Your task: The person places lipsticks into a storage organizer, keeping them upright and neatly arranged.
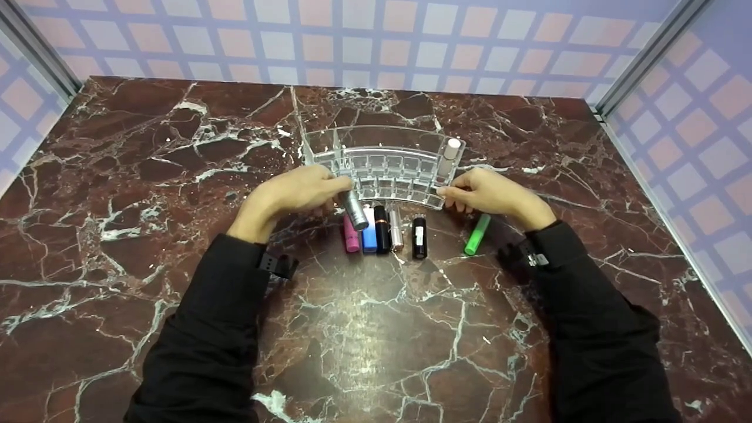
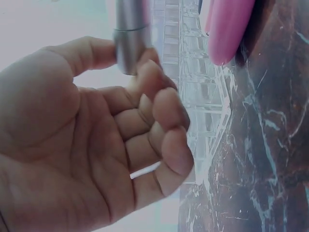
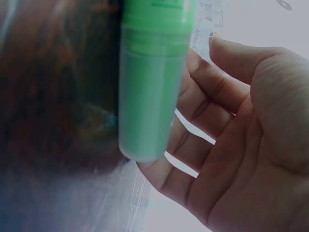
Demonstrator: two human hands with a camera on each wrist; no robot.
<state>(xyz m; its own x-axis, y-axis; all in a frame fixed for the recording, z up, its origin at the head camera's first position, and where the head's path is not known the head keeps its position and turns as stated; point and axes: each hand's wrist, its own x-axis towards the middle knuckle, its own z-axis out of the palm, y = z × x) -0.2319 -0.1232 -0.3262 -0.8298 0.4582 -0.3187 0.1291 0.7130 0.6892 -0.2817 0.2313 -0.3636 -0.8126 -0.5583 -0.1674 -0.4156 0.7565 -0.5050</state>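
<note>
A clear acrylic lipstick organizer point(image 1: 390, 167) with a curved, stepped grid stands ahead of both hands. My left hand point(image 1: 299, 191) pinches a silver lipstick tube point(image 1: 355, 210) between thumb and fingertips, tilted over the organizer's front. The same silver tube point(image 2: 130, 36) shows upright in the left wrist view. At the organizer's right front corner, my right hand point(image 1: 490, 194) grips the edge with thumb and fingers. A white-capped tube point(image 1: 451, 154) stands in the organizer's right end. Close by the right hand lies a green tube point(image 1: 477, 235), large in the right wrist view.
In front of the organizer lie a pink tube point(image 1: 351, 238), a blue tube point(image 1: 369, 235), a black tube with a gold band point(image 1: 382, 232), a silvery-pink tube point(image 1: 396, 230) and a black labelled tube point(image 1: 419, 238). Checkered panels point(image 1: 352, 47) border the marble-patterned table point(image 1: 364, 352).
</note>
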